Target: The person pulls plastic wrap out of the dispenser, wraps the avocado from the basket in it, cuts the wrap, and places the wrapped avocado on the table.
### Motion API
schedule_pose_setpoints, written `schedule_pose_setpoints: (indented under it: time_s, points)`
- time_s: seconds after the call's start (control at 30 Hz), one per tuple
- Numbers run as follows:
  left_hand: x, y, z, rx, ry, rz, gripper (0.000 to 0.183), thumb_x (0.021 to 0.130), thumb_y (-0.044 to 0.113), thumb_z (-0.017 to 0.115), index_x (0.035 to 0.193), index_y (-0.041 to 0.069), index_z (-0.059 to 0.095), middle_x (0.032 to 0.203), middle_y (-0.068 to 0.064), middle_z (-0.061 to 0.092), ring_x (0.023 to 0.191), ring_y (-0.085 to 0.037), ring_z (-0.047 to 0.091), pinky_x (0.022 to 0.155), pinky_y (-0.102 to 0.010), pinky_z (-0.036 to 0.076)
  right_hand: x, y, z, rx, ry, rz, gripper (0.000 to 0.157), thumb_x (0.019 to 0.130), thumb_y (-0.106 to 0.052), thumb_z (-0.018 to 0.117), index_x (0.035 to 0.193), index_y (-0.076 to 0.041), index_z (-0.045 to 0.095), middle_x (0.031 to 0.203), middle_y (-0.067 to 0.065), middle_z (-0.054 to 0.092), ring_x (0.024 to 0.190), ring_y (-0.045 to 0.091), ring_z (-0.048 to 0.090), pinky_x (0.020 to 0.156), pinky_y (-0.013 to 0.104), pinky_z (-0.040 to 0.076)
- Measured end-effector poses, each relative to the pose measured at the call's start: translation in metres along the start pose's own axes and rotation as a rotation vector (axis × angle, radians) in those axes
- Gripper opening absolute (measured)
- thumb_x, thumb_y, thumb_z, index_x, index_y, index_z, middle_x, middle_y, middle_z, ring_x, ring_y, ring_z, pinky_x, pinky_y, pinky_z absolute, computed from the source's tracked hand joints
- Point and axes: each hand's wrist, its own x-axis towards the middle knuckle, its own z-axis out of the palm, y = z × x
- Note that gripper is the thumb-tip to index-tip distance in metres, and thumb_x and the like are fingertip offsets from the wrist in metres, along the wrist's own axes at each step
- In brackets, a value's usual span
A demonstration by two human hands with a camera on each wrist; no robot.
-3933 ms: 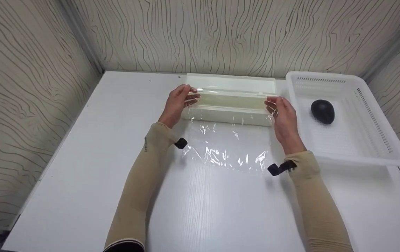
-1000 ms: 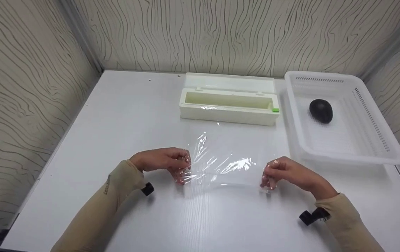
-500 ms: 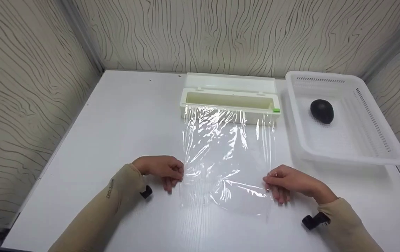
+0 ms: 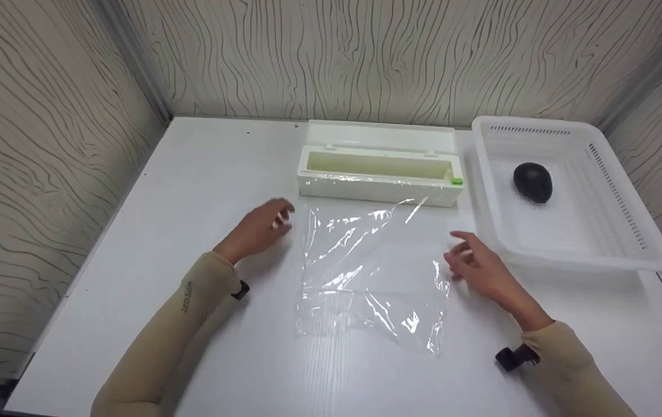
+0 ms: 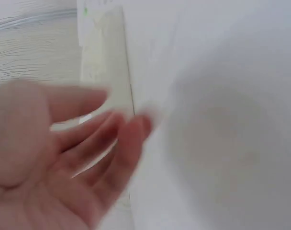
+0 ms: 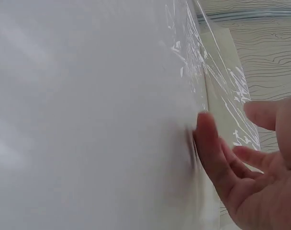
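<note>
Clear film (image 4: 359, 272) lies between my left hand (image 4: 258, 229) and right hand (image 4: 478, 269), running to the box (image 4: 380, 192) ahead of my fingertips. Left fingers loosely bent, thumb apart, nothing held, just beside film edge. Right fingers parted, nothing pinched; touching film or not, can't tell. Film should be feather-light, limp, clingy, easily torn; I'd pinch both near corners. Basket (image 4: 582, 260) limits right-hand room; tabletop (image 4: 209, 174) stretches left of my left fingers.

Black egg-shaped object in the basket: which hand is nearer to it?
Right hand, outside the basket, left of the black object; the left hand is farther left, across the clear film.
</note>
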Motion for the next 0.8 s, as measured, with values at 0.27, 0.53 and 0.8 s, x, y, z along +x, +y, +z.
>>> schedule_pose_setpoints:
  time_s: [0.27,0.53,0.8]
  points:
    - [0.058,-0.006,0.003,0.188,0.237,-0.03,0.072,0.106,0.015,0.058,0.167,0.016,0.018,0.174,-0.005,0.019,0.158,-0.027,0.026,0.127,-0.043,0.029,0.043,-0.012,0.006,-0.074,0.184,-0.037,0.075,0.113,-0.035,0.04,0.165,-0.003,-0.003,0.171,0.026,0.005,0.158,0.045,0.012,0.128,0.058,0.016]
    - [0.085,-0.001,0.007,0.239,0.284,-0.042,0.059,0.111,0.026,0.05,0.163,0.009,0.029,0.167,-0.013,0.034,0.15,-0.031,0.041,0.124,-0.043,0.034,0.063,-0.016,0.004,-0.067,0.261,-0.027,0.071,0.112,-0.029,0.041,0.164,0.002,0.004,0.17,0.027,0.009,0.157,0.047,0.015,0.129,0.056,0.016]
    - [0.099,-0.002,0.002,0.243,0.324,-0.075,0.055,0.108,0.028,0.055,0.157,0.011,0.037,0.159,-0.016,0.047,0.143,-0.034,0.051,0.121,-0.045,0.04,0.069,-0.015,0.001,-0.095,0.255,-0.025,0.07,0.112,-0.03,0.043,0.165,-0.001,0.007,0.17,0.027,0.01,0.159,0.044,0.009,0.13,0.054,0.01]
